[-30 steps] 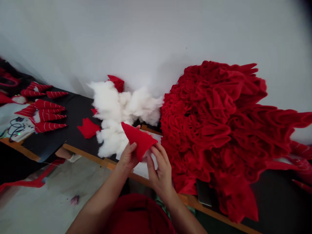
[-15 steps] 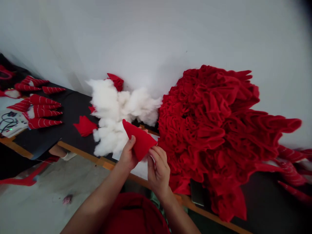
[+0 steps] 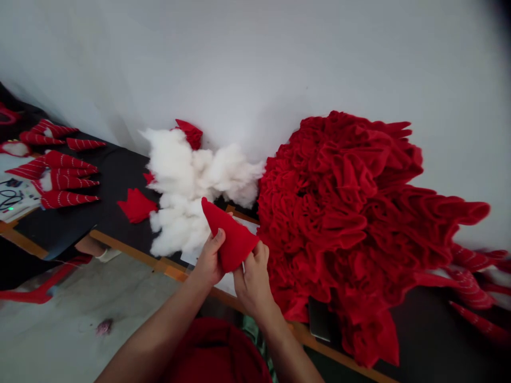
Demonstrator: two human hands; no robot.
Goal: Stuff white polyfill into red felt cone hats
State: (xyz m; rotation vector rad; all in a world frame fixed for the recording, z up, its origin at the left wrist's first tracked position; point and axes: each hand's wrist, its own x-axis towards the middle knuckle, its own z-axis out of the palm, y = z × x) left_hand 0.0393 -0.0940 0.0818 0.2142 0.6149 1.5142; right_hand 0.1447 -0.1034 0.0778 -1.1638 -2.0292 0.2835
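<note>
A person holds a red felt cone [image 3: 230,234] upright between a left hand [image 3: 209,259] and a right hand [image 3: 253,284], just beside the white stuffing [image 3: 179,207]. Both sets of fingers [image 3: 255,256] are closed on the cone's lower part. Left of the stuffing, a flat red felt piece [image 3: 136,206] lies on the desk [image 3: 128,248], with striped red cones [image 3: 66,178] farther off; right of it rises a heap of ruffled red fabric [image 3: 331,229].

A black cable [image 3: 10,200] and white sheet [image 3: 24,205], cut off at left, are too small to tell.
</note>
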